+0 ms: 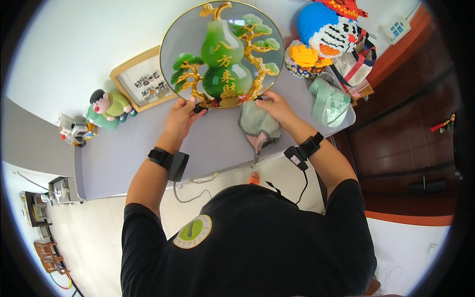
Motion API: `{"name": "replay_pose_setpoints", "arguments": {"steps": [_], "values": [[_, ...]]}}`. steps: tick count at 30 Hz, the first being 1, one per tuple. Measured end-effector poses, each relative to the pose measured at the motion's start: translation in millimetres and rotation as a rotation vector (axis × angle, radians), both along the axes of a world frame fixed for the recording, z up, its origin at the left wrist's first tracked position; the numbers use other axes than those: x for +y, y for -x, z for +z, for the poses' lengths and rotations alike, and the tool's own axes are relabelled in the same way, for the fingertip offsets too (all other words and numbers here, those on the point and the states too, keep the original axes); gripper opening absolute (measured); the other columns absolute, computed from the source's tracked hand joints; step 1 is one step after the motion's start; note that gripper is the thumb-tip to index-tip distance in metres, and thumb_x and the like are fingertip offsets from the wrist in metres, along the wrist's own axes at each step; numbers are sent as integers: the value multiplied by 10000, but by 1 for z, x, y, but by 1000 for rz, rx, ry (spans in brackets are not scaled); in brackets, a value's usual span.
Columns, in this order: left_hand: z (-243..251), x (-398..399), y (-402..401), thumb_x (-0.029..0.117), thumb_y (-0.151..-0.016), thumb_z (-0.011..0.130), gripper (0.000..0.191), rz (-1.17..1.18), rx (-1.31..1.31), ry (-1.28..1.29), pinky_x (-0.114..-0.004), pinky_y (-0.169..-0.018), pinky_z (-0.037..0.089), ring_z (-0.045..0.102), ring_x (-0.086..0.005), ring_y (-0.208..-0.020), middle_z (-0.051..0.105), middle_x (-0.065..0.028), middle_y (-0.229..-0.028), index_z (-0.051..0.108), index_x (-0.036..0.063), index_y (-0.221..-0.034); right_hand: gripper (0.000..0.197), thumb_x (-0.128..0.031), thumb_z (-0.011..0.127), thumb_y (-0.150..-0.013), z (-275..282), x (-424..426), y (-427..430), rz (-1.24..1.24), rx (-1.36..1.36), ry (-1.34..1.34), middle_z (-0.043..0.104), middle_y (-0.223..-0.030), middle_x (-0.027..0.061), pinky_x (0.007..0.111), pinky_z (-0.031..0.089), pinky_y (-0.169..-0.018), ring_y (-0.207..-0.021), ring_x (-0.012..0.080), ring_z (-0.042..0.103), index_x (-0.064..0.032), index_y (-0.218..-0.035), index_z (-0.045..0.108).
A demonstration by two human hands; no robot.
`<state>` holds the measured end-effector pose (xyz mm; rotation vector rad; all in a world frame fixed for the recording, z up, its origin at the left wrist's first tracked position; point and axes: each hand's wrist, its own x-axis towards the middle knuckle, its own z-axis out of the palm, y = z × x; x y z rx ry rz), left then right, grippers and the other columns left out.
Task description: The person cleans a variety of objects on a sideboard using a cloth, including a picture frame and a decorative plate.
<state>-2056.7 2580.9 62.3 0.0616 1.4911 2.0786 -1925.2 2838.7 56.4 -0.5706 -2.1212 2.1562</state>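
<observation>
A round decorative plaque (227, 70) stands upright at the back of the grey-topped table (211, 148). Its gold rim frames a green gourd, gilded pine branches and gold writing. My left hand (182, 115) grips its lower left edge, thumb in front, by a dark stand foot (200, 108). At the lower right edge is my right hand (276, 107), with a grey-green cloth (256, 120) under its fingers. The cloth hangs down towards the tabletop and shows a pink part. The right fingertips are partly hidden behind the cloth and the rim.
Left of the plaque are a wood-framed picture (146, 80), a cartoon figurine (111, 104) and small boxes (78, 130). To the right stand a large block-built figure (326, 37), a canvas bag (354, 65) and a green plastic roll (330, 102). A dark door (404, 141) is beyond.
</observation>
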Motion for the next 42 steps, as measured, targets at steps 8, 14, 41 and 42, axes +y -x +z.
{"name": "replay_pose_setpoints", "arguments": {"steps": [8,14,41,42], "values": [[-14,55,36,184,-936,566,115,1,-8,-23,-397,-843,567,620,-156,-867,602,-32,-929,510,85,-923,346,-148,640,-846,-9,55,45,-41,16,95,616,-1017,84,275,489,-778,-898,139,592,-3,-1151,566],[-8,78,46,208,-935,570,138,54,-5,-14,-390,-856,555,606,-151,-869,597,-38,-960,516,81,-929,354,-155,650,-831,-26,80,75,-85,27,27,627,-1011,78,273,488,-765,-892,133,595,1,-1139,571],[7,24,11,249,-915,589,584,136,99,177,-393,-924,481,501,-254,-1139,483,-151,-1248,327,1,-1374,542,-330,659,-817,7,77,-53,190,267,-910,527,-1253,195,421,397,-959,-1137,357,510,-70,-1270,514],[10,9,3,244,-922,576,546,134,122,203,-377,-916,482,519,-248,-1121,502,-153,-1235,353,11,-1363,581,-360,659,-808,0,70,-60,265,309,-1122,454,-1326,209,459,364,-982,-1191,401,444,-64,-1282,505]]}}
